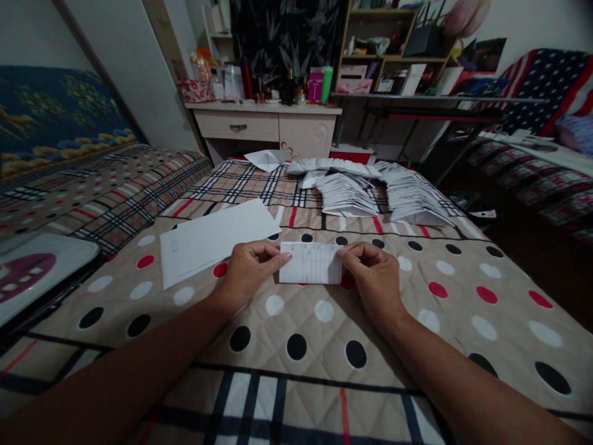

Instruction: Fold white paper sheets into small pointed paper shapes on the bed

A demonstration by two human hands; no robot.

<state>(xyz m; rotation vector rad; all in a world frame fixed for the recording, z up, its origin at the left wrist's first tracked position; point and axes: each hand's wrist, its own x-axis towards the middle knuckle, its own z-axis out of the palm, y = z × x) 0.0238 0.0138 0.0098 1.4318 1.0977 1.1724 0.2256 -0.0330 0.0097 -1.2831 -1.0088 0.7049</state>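
Observation:
A small folded white paper (310,263) with a printed grid lies on the dotted quilt (417,290) in front of me. My left hand (250,267) pinches its left edge, fingers curled and pressed together. My right hand (373,275) grips the right edge the same way. A stack of flat white sheets (215,238) rests just left of my left hand. Further back, several piles of folded white papers (365,188) are spread across the quilt.
A lone folded paper (267,159) sits at the far edge of the bed. Beyond it stands a white dresser (269,127) crowded with bottles, then shelves (393,55). A white tray-like object (32,272) lies at left. Another bed (532,167) is at right.

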